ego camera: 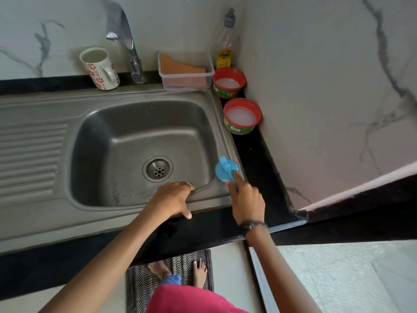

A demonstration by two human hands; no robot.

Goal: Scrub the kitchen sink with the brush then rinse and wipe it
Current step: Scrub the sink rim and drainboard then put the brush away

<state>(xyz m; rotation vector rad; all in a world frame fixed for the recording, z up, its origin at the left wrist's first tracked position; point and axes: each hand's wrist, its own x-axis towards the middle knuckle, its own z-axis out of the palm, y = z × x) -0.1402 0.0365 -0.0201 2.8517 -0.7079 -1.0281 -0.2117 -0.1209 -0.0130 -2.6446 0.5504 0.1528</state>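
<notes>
A steel kitchen sink (pixel 126 141) with a round drain (pixel 158 169) fills the middle of the head view, and its basin looks wet near the front. My right hand (pixel 247 202) is shut on a round blue brush (pixel 225 169), whose head rests against the sink's right rim. My left hand (pixel 173 198) lies on the front rim with fingers curled over the edge, holding nothing. A chrome tap (pixel 126 39) stands behind the basin.
Behind the sink stand a flowered mug (pixel 99 68), a clear tub with an orange cloth (pixel 185 68) and a soap bottle (pixel 225 41). Two red-rimmed tubs of white paste (pixel 229 82) (pixel 241 115) sit on the black counter at right. A ribbed drainboard (pixel 29 154) lies left.
</notes>
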